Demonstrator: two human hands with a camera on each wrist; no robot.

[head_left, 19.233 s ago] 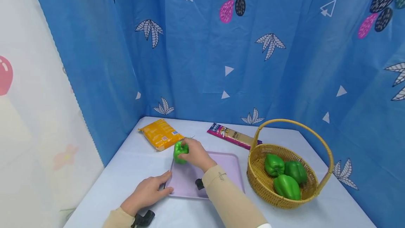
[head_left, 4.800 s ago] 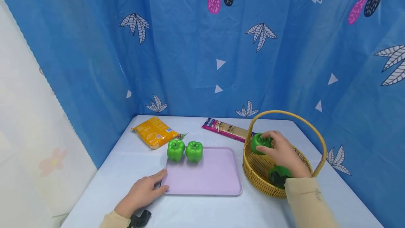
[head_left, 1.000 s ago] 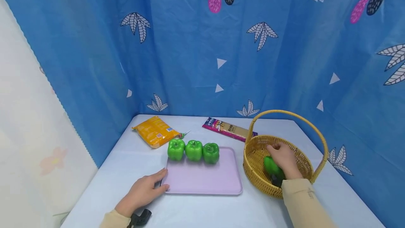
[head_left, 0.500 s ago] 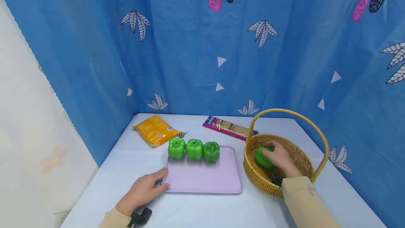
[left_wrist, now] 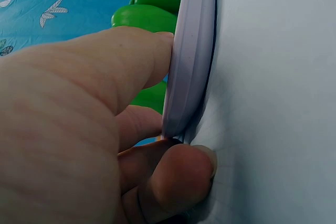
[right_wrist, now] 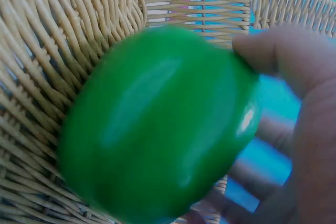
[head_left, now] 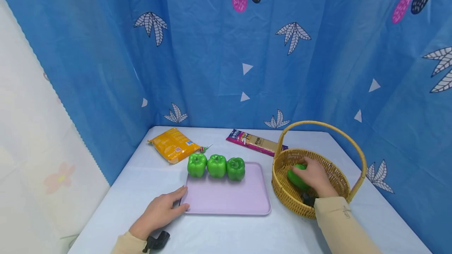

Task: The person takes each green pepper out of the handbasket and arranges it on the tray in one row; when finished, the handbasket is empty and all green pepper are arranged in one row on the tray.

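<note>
In the basket (head_left: 293, 205), my right hand (head_left: 315, 173) grips a green bell pepper (head_left: 296, 178), thumb and fingers at its sides. The right wrist view shows the bell pepper (right_wrist: 157, 129) tilted near the woven wall, its smooth lobes toward the camera. My left hand (head_left: 160, 211) rests at the left edge of the lilac tray (head_left: 226, 201), fingers extended and thumb at the rim. The left wrist view has the thumb against the tray's side (left_wrist: 189, 61). Three green bell peppers (head_left: 197, 166) stand in a row along the tray's back edge, stems up.
Behind the tray's left corner lie an orange packet (head_left: 174, 145) and a small lollipop (head_left: 203, 149). A long purple-and-beige packet (head_left: 256, 142) lies behind the basket's left side. The tall basket handle (head_left: 353, 144) arches over the right forearm. A blue curtain (head_left: 226, 69) hangs behind the table.
Over the earlier frames, the row on the tray grew from one bell pepper to three. Lately my right hand shifted the basket's last bell pepper left, then slightly back right. My left hand stayed put.
</note>
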